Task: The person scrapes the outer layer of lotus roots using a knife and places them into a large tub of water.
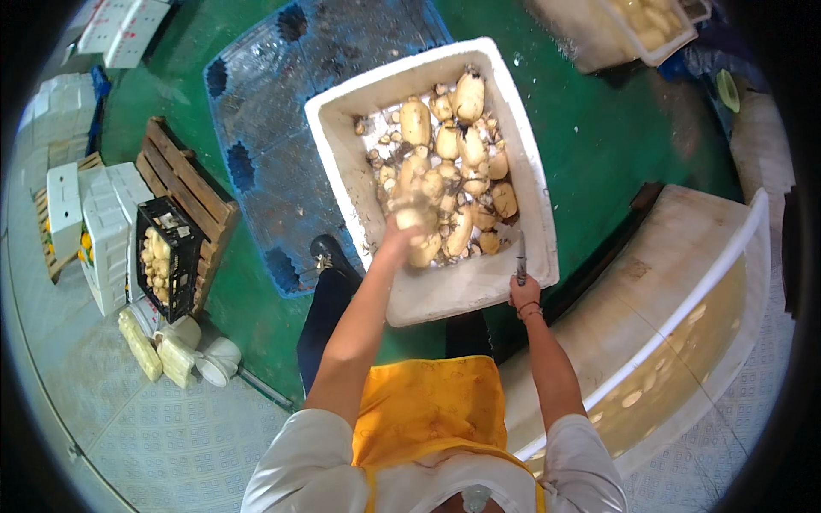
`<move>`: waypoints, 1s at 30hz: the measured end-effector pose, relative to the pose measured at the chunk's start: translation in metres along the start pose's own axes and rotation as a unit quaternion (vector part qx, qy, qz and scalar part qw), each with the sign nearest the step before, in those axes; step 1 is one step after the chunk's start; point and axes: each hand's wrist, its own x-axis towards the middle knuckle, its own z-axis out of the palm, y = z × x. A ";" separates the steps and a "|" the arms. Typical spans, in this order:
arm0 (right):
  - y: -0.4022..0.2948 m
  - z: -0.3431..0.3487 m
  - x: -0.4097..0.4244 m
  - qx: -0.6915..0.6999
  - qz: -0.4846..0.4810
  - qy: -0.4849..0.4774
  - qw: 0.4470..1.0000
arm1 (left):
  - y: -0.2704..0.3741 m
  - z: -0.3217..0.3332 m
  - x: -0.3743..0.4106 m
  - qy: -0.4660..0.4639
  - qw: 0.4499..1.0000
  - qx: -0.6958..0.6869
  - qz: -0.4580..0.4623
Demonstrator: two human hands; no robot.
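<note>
In front of me a white foam box (pixel 442 295) holds many pale lotus root segments (pixel 415 122), with dark trimmings and small cut ends scattered among them. My left hand (pixel 400 238) reaches over the near left part of the box. It is blurred by motion and grips a lotus root piece (pixel 409 218). Over the box's near right corner, my right hand (pixel 526 292) is closed round the handle of a knife (pixel 521 253). The knife's narrow blade points away from me, beside the roots.
A blue plastic pallet (pixel 263 122) lies partly under the box. Right of me stands a large white tub (pixel 648 256) of cloudy water with pale pieces in it. At left are a black crate (pixel 192 263) of roots, a wooden pallet (pixel 186 176) and foam boxes (pixel 106 237).
</note>
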 end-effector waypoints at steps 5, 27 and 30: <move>-0.067 0.021 -0.031 -0.131 -0.174 -0.014 0.976 | 0.033 -0.006 -0.101 -0.116 0.993 0.007 0.011; -0.290 -0.118 -0.247 -0.316 -0.518 0.008 0.795 | 0.061 0.085 -0.330 -0.067 0.914 0.264 0.302; -0.292 -0.115 -0.254 -0.307 -0.536 0.013 0.786 | 0.059 0.085 -0.339 -0.045 0.902 0.290 0.317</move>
